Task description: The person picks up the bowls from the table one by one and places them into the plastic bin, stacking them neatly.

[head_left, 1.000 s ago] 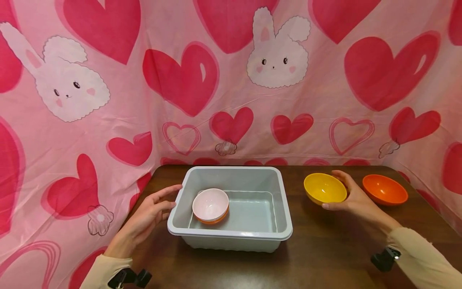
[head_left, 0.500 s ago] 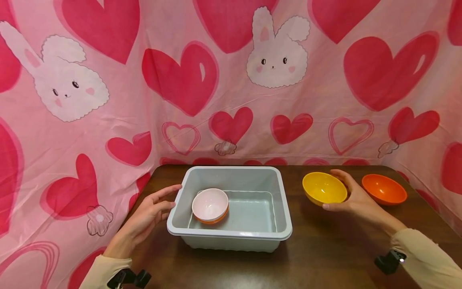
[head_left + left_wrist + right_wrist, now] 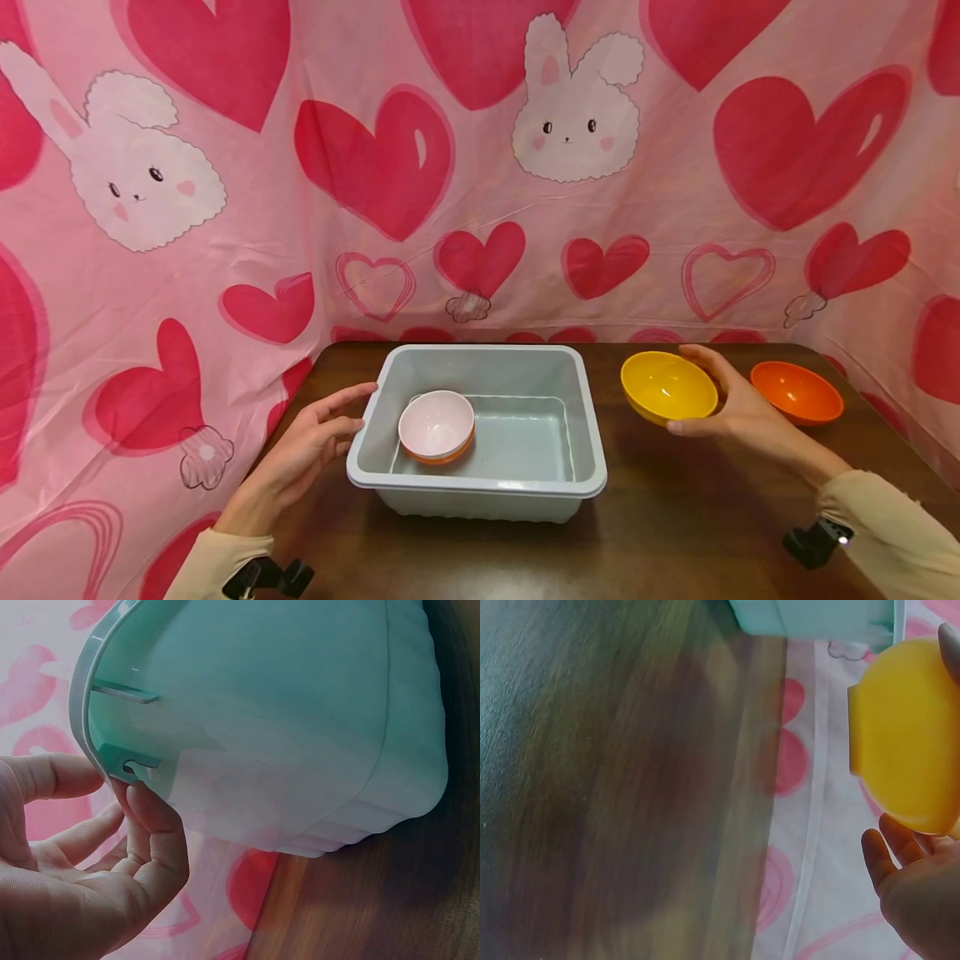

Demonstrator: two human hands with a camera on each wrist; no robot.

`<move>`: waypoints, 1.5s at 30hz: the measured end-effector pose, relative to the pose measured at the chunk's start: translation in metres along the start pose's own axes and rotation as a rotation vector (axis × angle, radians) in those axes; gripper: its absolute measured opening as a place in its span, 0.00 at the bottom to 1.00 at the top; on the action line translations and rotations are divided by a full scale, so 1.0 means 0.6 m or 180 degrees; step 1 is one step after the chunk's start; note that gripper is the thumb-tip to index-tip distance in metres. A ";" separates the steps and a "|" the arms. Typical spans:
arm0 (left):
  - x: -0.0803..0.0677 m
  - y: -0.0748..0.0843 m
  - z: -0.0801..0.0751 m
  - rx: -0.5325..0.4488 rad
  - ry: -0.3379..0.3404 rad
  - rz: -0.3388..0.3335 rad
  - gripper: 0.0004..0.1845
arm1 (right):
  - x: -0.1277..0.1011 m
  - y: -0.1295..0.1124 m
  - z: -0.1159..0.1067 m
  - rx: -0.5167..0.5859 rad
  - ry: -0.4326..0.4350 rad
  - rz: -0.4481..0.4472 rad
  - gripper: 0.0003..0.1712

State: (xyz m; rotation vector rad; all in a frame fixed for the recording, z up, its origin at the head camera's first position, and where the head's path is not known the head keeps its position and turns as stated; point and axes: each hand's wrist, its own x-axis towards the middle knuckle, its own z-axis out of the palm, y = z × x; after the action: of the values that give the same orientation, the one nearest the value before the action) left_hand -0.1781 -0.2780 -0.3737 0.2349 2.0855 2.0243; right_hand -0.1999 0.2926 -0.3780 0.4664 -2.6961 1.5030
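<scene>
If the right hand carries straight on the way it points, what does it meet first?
Probably the gray bin. The right hand points away and leftward, yellow bowl leading, toward the bin's far right corner. Whether the bowl would strike it or pass above, I can't tell.

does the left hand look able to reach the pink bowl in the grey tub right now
Probably yes: the left hand touches the grey tub on its left side, the pink bowl sits toward that side, and nothing covers it. The hand would likely have to go over the side first.
</scene>
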 end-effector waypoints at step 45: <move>0.001 0.000 0.000 0.0008 -0.0028 0.0040 0.33 | 0.002 -0.102 0.009 0.0234 -0.0206 -0.0424 0.59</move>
State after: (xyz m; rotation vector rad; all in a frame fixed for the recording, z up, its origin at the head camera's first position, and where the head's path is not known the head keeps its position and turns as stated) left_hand -0.1784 -0.2778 -0.3739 0.2576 2.0865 2.0244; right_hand -0.1838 0.2578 -0.3297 0.6944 -2.6040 1.5812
